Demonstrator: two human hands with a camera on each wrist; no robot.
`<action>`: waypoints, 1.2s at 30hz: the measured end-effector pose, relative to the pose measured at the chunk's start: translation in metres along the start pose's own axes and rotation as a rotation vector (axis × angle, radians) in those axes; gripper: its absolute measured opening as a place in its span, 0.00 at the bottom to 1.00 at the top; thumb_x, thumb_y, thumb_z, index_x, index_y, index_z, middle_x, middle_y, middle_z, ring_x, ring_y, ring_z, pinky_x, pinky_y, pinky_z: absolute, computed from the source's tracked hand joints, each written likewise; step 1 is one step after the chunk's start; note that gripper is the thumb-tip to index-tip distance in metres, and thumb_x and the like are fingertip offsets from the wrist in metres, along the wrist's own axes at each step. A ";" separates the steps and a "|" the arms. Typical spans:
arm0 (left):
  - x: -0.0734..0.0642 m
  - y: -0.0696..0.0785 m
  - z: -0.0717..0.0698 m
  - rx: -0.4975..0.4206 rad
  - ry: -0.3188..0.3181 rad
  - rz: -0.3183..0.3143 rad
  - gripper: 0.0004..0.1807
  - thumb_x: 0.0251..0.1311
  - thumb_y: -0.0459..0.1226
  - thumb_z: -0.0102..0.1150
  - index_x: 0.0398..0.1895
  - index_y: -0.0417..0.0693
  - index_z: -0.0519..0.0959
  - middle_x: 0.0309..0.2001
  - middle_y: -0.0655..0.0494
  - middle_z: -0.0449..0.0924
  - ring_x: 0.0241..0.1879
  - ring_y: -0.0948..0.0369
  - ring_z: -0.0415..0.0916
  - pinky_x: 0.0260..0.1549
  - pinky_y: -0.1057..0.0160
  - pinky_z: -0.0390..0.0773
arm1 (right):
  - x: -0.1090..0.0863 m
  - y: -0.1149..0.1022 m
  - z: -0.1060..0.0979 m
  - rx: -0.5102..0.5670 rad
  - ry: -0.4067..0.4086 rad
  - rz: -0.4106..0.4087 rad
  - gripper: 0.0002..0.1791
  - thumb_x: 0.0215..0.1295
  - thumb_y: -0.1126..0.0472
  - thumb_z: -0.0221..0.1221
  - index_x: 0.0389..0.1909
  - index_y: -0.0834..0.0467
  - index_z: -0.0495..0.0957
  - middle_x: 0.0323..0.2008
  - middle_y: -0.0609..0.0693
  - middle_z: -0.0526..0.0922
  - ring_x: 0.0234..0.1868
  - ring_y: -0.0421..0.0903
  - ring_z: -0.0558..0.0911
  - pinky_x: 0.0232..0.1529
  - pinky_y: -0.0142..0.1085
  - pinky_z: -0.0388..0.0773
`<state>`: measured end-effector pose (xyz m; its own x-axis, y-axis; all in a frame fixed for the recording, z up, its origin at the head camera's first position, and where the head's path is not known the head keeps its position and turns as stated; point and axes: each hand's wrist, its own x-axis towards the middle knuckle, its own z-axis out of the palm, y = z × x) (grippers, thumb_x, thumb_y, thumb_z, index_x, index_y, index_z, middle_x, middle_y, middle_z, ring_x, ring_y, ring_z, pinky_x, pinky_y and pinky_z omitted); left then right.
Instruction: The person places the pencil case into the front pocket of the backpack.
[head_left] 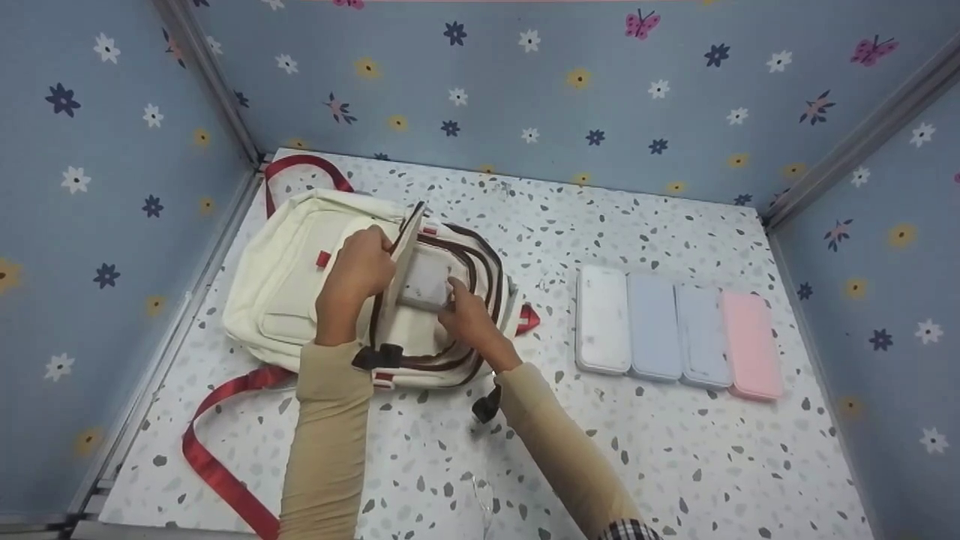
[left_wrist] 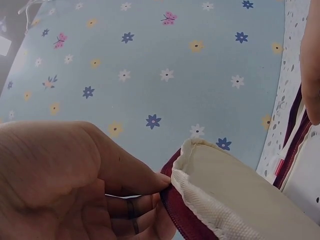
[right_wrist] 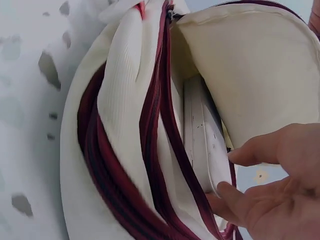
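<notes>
A cream backpack (head_left: 289, 281) with dark red zippers lies on the table, its front pocket open. My left hand (head_left: 360, 262) pinches the zippered edge of the pocket flap (left_wrist: 235, 195) between thumb and fingers and holds it raised. Inside the pocket sits a white plastic case (head_left: 426, 279), partly hidden by the pocket's walls. At the near end of that case, my right hand (head_left: 469, 319) grips it, the thumb along one side and the fingers at its end, as the right wrist view shows.
To the right, a white case (head_left: 604, 319), two pale blue cases (head_left: 654, 326) and a pink case (head_left: 752, 345) lie side by side. A red strap (head_left: 217, 472) trails toward the front edge. Flowered panels (head_left: 517, 90) enclose the table.
</notes>
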<state>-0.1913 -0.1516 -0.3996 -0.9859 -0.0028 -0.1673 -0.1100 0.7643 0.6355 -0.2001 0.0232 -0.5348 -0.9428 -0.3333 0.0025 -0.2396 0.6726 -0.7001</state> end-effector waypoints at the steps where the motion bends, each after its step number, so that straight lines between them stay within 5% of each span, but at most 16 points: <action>1: 0.000 0.000 0.000 -0.002 -0.002 -0.002 0.11 0.55 0.26 0.40 0.41 0.35 0.69 0.39 0.44 0.69 0.38 0.50 0.66 0.41 0.52 0.69 | 0.001 0.000 0.001 0.036 -0.013 0.008 0.32 0.56 0.68 0.57 0.63 0.67 0.60 0.43 0.64 0.80 0.42 0.52 0.81 0.46 0.42 0.75; 6: 0.000 0.000 0.001 -0.007 -0.001 0.002 0.13 0.56 0.27 0.40 0.43 0.34 0.70 0.42 0.42 0.70 0.40 0.50 0.67 0.43 0.50 0.70 | 0.004 -0.003 0.004 0.308 -0.104 0.046 0.30 0.62 0.71 0.51 0.65 0.68 0.55 0.60 0.67 0.66 0.59 0.54 0.71 0.57 0.37 0.67; 12: -0.001 0.002 0.003 -0.006 0.008 0.028 0.11 0.56 0.27 0.38 0.39 0.35 0.70 0.38 0.44 0.69 0.37 0.50 0.66 0.39 0.53 0.69 | 0.002 -0.022 -0.002 0.766 -0.221 0.088 0.32 0.63 0.78 0.43 0.67 0.74 0.43 0.65 0.73 0.51 0.66 0.63 0.55 0.64 0.47 0.56; 16: 0.000 0.003 0.004 0.000 0.012 0.041 0.11 0.56 0.27 0.38 0.40 0.35 0.70 0.39 0.43 0.70 0.38 0.50 0.68 0.40 0.52 0.70 | 0.007 -0.020 0.008 0.918 -0.264 0.087 0.33 0.62 0.82 0.38 0.67 0.74 0.39 0.67 0.72 0.45 0.68 0.63 0.50 0.65 0.47 0.53; 26: 0.002 0.002 0.003 0.003 -0.010 0.011 0.12 0.57 0.28 0.39 0.42 0.36 0.71 0.42 0.43 0.70 0.40 0.49 0.68 0.43 0.51 0.70 | 0.010 -0.021 0.010 0.846 -0.283 0.055 0.34 0.62 0.79 0.41 0.67 0.73 0.39 0.66 0.73 0.47 0.67 0.64 0.52 0.64 0.48 0.54; 36: 0.001 0.001 0.001 -0.006 -0.018 -0.010 0.14 0.58 0.28 0.38 0.45 0.35 0.70 0.45 0.42 0.71 0.42 0.49 0.68 0.44 0.51 0.70 | 0.018 0.001 0.008 0.572 -0.154 0.092 0.33 0.63 0.67 0.53 0.68 0.64 0.52 0.62 0.66 0.63 0.61 0.56 0.68 0.56 0.39 0.69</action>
<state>-0.1919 -0.1507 -0.3998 -0.9823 0.0008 -0.1872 -0.1209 0.7604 0.6381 -0.2151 0.0129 -0.5407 -0.8991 -0.4113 -0.1497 0.0441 0.2553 -0.9659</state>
